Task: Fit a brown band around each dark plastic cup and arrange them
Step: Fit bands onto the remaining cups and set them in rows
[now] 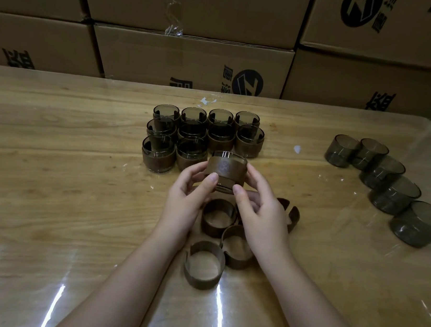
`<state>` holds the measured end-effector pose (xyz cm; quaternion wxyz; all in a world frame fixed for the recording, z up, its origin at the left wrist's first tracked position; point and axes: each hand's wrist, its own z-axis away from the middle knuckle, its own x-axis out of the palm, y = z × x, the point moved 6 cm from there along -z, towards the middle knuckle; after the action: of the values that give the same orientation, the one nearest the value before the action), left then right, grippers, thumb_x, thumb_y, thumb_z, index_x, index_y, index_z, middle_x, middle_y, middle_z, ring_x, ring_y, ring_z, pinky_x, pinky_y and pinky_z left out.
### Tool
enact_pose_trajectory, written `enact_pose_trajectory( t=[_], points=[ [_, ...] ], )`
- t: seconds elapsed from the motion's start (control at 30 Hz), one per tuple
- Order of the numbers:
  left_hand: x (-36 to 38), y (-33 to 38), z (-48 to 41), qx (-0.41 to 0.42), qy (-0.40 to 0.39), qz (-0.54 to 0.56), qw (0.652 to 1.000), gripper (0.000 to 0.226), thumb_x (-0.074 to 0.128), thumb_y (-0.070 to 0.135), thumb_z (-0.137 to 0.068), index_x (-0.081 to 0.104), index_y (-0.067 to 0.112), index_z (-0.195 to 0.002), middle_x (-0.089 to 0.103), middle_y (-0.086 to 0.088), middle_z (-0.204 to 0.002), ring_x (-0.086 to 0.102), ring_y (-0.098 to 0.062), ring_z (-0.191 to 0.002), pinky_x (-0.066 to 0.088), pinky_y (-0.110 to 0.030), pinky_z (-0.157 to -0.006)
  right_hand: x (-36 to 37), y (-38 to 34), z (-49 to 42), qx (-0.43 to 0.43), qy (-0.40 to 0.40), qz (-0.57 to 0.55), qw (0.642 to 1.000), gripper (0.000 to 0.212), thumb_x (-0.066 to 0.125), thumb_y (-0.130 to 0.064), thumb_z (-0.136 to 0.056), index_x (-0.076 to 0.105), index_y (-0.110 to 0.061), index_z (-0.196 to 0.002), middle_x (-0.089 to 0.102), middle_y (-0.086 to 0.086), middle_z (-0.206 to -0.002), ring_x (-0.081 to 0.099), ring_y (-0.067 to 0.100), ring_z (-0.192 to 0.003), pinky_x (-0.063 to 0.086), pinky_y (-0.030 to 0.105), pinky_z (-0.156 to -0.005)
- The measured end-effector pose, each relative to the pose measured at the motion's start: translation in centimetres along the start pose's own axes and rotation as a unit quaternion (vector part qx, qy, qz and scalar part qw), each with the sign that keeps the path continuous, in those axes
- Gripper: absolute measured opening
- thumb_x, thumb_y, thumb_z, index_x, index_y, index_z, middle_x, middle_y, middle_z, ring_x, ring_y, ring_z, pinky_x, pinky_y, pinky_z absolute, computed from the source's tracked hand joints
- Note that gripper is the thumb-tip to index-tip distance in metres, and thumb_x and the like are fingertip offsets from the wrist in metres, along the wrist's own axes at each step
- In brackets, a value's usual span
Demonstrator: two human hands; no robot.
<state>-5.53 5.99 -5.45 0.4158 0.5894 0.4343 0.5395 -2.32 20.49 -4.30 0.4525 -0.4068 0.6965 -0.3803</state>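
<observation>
**Item in hand:** one banded cup (226,169), dark plastic with its brown band seated and a pale emblem facing the person. It is held clear of the tabletop (43,168), mouth up and axis roughly upright.

**Grip:** the left hand (188,195) and right hand (261,205) pinch it from either side. Their fingers (211,179) are curled round the band, with both thumbs on the near face.

**Key relation:** the cup sits just right of the second cup (191,153) in the near row of the finished block (248,141). That row holds two cups against four in each row beyond. The open third place seems to lie just under and beyond the fingers, so a short lowering should do. Both hands are equally close.

**Stock, near:** four loose bands (218,217), split rings standing on edge, partly under the wrists.

**Stock, right:** five bare cups (394,193) in a curved line, well apart from the block.

**Surround:** stacked cardboard boxes (189,61) along the far edge.
</observation>
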Motion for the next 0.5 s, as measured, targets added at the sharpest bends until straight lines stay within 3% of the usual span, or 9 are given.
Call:
enact_pose_trajectory(
  t=[0.13, 0.2, 0.37, 0.43, 0.5],
  points=[
    [-0.1, 0.1, 0.1, 0.007, 0.002, -0.018, 1.000, 0.033, 0.066, 0.025, -0.082, 0.060, 0.025, -0.114, 0.065, -0.005, -0.112, 0.065, -0.007, -0.089, 0.050, -0.014, -0.068, 0.1, 0.1, 0.1, -0.008, -0.003, 0.020, 1.000, 0.051, 0.058, -0.029, -0.095, 0.041, -0.031, -0.143, 0.047, -0.039, -0.104, 0.057, -0.017, -0.097, 0.045, 0.002, -0.076],
    [-0.1, 0.1, 0.0, 0.014, 0.001, -0.024, 1.000, 0.031, 0.067, 0.019, -0.084, 0.060, 0.026, -0.113, 0.066, -0.001, -0.110, 0.066, -0.002, -0.086, 0.050, -0.014, -0.067, 0.1, 0.0, 0.1, -0.013, 0.001, 0.028, 1.000, 0.052, 0.058, -0.026, -0.095, 0.040, -0.031, -0.143, 0.047, -0.039, -0.105, 0.058, -0.014, -0.098, 0.046, 0.003, -0.077],
    [0.1, 0.2, 0.2, 0.030, -0.030, -0.021, 0.999, 0.041, 0.071, 0.007, -0.080, 0.060, 0.027, -0.115, 0.065, 0.007, -0.116, 0.066, -0.006, -0.100, 0.053, -0.020, -0.080, -0.1, -0.4, 0.2, -0.014, -0.015, -0.012, 1.000, 0.069, 0.064, -0.031, -0.089, 0.023, -0.071, -0.128, 0.046, -0.024, -0.132, 0.058, -0.010, -0.105, 0.052, 0.014, -0.083],
    [0.3, 0.4, 0.3, 0.034, -0.052, -0.009, 0.998, 0.046, 0.071, 0.003, -0.078, 0.060, 0.025, -0.117, 0.065, 0.009, -0.118, 0.067, -0.009, -0.103, 0.053, -0.020, -0.079, -0.1, -0.8, 0.3, -0.021, -0.018, -0.008, 1.000, 0.065, 0.066, -0.038, -0.085, 0.028, -0.074, -0.124, 0.046, -0.021, -0.135, 0.059, -0.008, -0.106, 0.054, 0.017, -0.082],
    [0.4, 0.5, 0.3, 0.034, -0.069, -0.001, 0.997, 0.048, 0.069, -0.003, -0.079, 0.059, 0.023, -0.118, 0.063, 0.008, -0.122, 0.069, -0.010, -0.097, 0.053, -0.019, -0.076, -0.3, -1.0, 0.2, -0.031, -0.014, -0.015, 0.999, 0.051, 0.066, -0.033, -0.087, 0.042, -0.070, -0.113, 0.053, -0.011, -0.132, 0.061, -0.001, -0.105, 0.055, 0.020, -0.081]
  ],
)
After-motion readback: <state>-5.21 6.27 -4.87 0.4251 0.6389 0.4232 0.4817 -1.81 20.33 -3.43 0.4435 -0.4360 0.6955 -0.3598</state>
